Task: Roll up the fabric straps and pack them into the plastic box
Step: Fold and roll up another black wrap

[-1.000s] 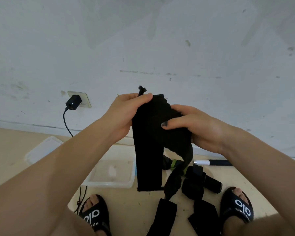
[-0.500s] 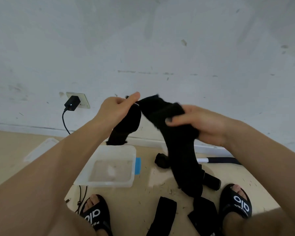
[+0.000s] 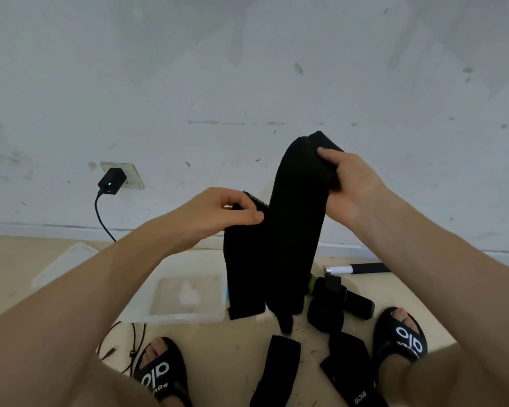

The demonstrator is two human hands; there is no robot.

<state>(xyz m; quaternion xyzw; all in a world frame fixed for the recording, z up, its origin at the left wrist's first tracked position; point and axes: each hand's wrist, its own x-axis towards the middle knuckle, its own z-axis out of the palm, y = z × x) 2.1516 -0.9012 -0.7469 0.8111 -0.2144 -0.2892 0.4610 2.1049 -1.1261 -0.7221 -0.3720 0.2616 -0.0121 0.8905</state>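
Black fabric strap [image 3: 294,230], held in the air over the floor [image 3: 41,259] just right of the clear plastic box [image 3: 185,298], draped in two hanging lengths: upper fold gripped by raised right hand [image 3: 353,186], thumb pressed on front; shorter end pinched between lower left hand [image 3: 218,212] thumb and fingers.

Both hands hold a black fabric strap [image 3: 294,230] in the air: the right hand [image 3: 353,186] grips its upper fold, the left hand [image 3: 218,212] pinches the lower end. Below, on the floor, stand a clear plastic box [image 3: 185,295], loose straps [image 3: 279,371] and black sandals [image 3: 400,336].
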